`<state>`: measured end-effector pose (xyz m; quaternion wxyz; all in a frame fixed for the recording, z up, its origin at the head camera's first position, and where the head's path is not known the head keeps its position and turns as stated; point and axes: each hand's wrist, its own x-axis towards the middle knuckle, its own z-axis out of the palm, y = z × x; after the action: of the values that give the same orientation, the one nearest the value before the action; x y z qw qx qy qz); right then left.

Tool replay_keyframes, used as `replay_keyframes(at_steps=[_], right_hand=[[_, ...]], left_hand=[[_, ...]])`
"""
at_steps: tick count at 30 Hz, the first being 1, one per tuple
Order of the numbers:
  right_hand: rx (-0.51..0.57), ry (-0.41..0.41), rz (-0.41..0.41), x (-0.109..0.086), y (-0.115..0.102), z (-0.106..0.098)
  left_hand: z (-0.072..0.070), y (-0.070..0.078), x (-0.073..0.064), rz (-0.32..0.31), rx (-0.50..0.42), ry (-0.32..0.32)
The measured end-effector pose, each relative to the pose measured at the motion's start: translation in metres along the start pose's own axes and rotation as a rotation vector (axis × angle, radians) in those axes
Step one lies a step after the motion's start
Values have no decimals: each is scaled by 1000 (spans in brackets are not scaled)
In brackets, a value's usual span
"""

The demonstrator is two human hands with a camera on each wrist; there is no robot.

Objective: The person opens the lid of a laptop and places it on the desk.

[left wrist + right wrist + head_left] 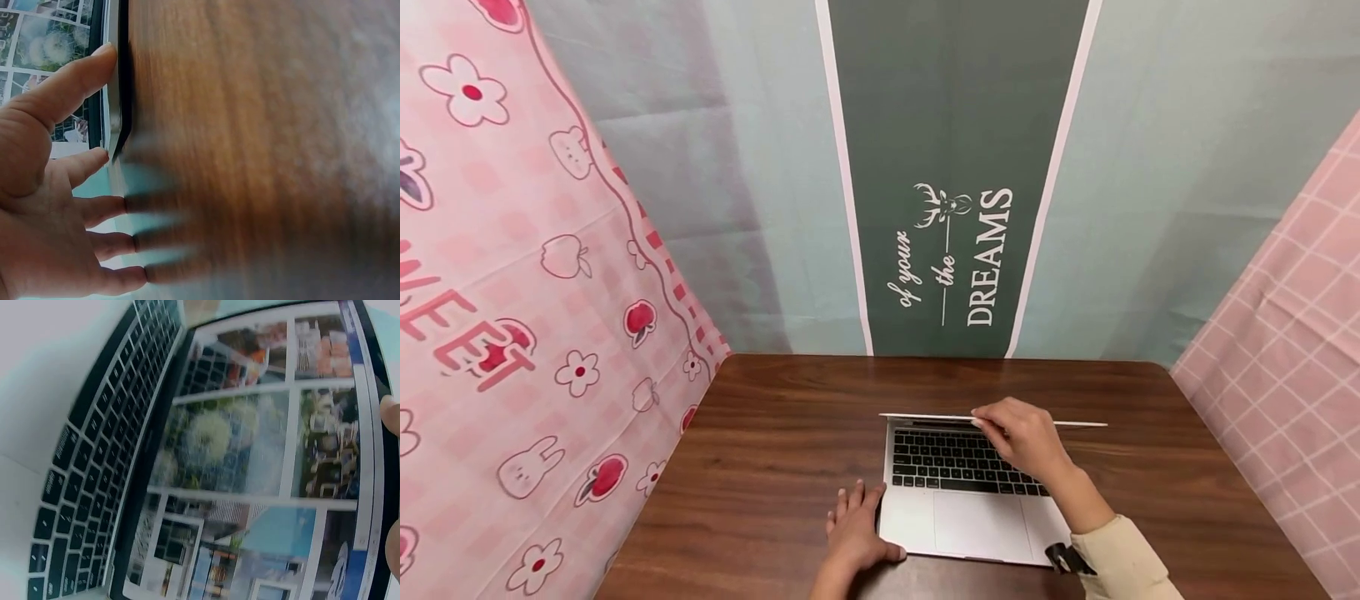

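Note:
A silver laptop [906, 518] with black keys lies on the wooden table, its lid [1078, 425] raised and seen nearly edge-on in the head view. My right hand [1024, 435] pinches the lid's top edge between thumb and fingers. In the right wrist view the lit screen [219, 456] shows a grid of photos, and fingertips at the right border touch its rim. My left hand [855, 527] lies beside the laptop's left side with fingers spread and straight. Its thumb touches the front left corner, and its index finger touches the left edge; the other fingertips rest on the table.
The brown wooden table [760, 467] extends around the laptop. Behind it hangs a grey-green cloth [955, 100] with white lettering. A pink patterned cloth [580, 333] borders the left side, and a pink checked cloth [1285, 375] the right.

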<state>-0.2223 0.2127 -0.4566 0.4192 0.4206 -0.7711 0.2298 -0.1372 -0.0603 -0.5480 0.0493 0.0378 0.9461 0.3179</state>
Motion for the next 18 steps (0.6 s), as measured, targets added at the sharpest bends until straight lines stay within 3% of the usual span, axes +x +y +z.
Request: replay_keyframes(at_steps=[5, 11, 18], right_hand=[[-39, -36, 62, -3, 12, -10], [-91, -17, 143, -11, 26, -25], [-138, 72, 247, -20, 39, -44]], left_hand=[[1, 1, 1, 12, -7, -9], [4, -1, -1, 6, 9, -3], [2, -2, -1, 10, 7, -1]])
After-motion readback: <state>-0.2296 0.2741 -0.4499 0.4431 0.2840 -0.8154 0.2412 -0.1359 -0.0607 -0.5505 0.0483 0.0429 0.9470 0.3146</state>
